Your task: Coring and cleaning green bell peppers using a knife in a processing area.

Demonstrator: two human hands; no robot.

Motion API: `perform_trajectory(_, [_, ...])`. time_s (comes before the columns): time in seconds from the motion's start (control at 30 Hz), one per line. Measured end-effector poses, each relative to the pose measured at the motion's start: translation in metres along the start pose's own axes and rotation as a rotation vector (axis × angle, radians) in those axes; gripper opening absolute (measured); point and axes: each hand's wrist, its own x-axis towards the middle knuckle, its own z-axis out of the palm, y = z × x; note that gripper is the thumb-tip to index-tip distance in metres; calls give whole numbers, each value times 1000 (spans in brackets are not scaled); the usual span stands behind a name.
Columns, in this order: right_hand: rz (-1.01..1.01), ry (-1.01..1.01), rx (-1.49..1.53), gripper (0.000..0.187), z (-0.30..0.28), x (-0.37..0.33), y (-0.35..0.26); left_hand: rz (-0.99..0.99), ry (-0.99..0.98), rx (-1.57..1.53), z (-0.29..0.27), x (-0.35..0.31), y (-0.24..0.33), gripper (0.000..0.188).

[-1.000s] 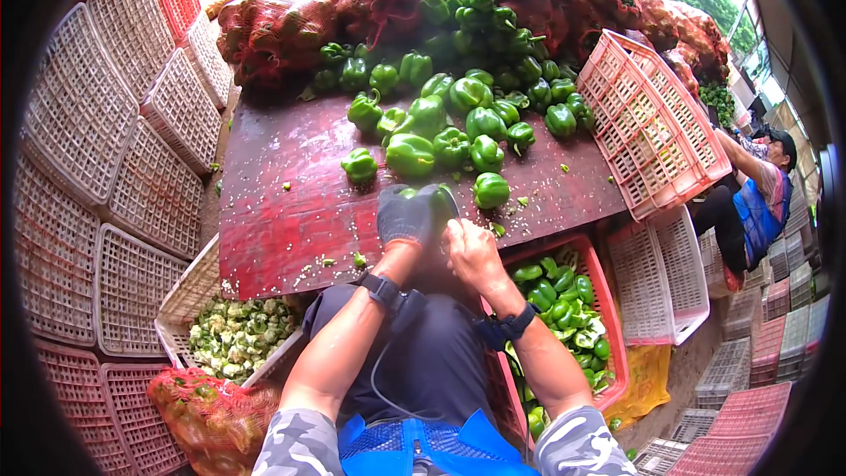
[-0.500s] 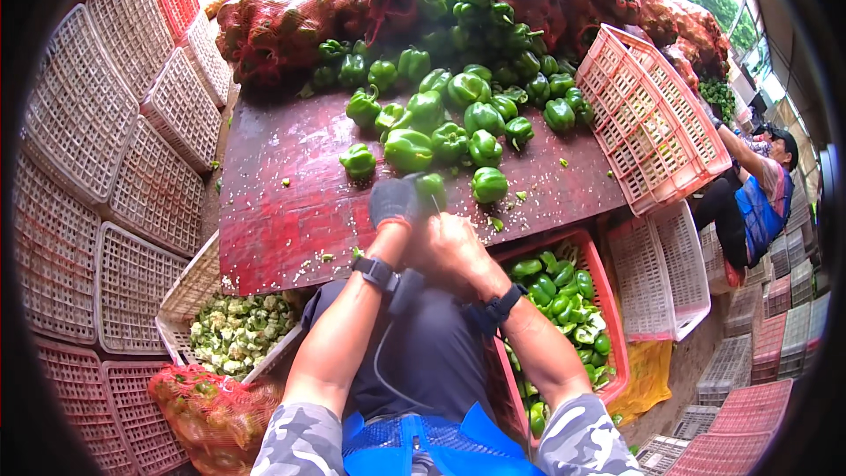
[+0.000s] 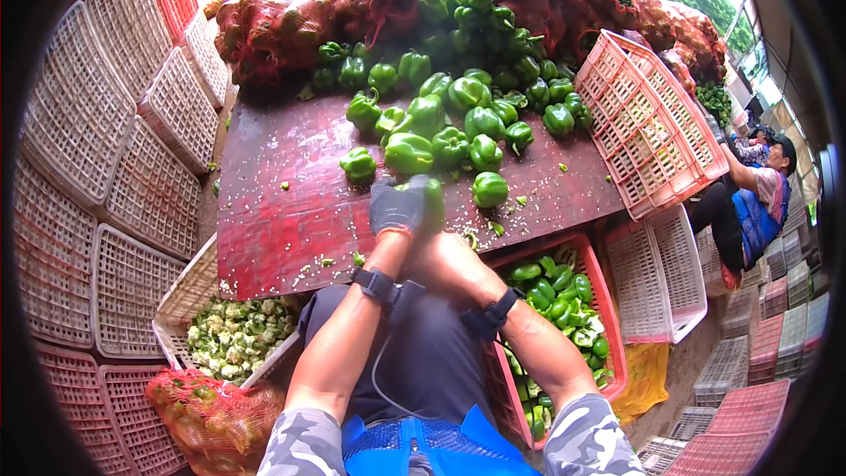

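Note:
My left hand (image 3: 396, 208), in a dark grey glove, is closed round a green bell pepper (image 3: 433, 205) above the near part of the dark red board (image 3: 291, 203). Just below and to its right is my bare right hand (image 3: 443, 257), blurred, its fingers apparently curled in. Whatever it holds is too smeared to make out. Whole green bell peppers (image 3: 410, 153) lie spread just beyond my hands, rising to a heap at the back. A single bell pepper (image 3: 490, 189) sits to the right of the held one. White seeds and green scraps dot the board.
A red crate (image 3: 620, 361) of opened pepper pieces stands by my right knee. At my left, a pale crate (image 3: 172, 322) holds pepper cores beside a red mesh sack (image 3: 211, 419). An orange crate (image 3: 652, 123) leans on the board's right edge. Another person (image 3: 753, 198) sits far right.
My right hand has drawn slightly down, toward me, and the thin sliver seen at its fingertips no longer shows. My left hand still grips the pepper, its glove turned a little.

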Motion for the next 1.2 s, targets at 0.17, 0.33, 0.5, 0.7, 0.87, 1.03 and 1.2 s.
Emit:
perform_trajectory(0.17, [-69, -48, 17, 23, 4, 3, 18, 35, -26, 32, -5, -16, 21, 66])
perform_trajectory(0.33, [-155, -109, -110, 25, -11, -8, -1, 375, -224, 507, -5, 46, -44, 39])
perform_trajectory(0.5, [133, -136, 78, 31, -78, -56, -2, 689, -140, 643, -15, 52, -50, 31])
perform_trajectory(0.7, [161, 403, 455, 97, -115, -46, -25, 602, -415, 126, -9, 20, -26, 24])
perform_trajectory(0.87, [151, 440, 356, 105, -96, -40, -20, 527, -462, -105, -13, -19, 9, 31])
perform_trajectory(1.03, [133, 507, 327, 86, -100, -38, -24, 563, -434, -282, -20, -39, 17, 46])
perform_trajectory(1.2, [128, 479, 433, 77, -101, -38, -22, 610, -421, -163, -26, -41, 19, 43])
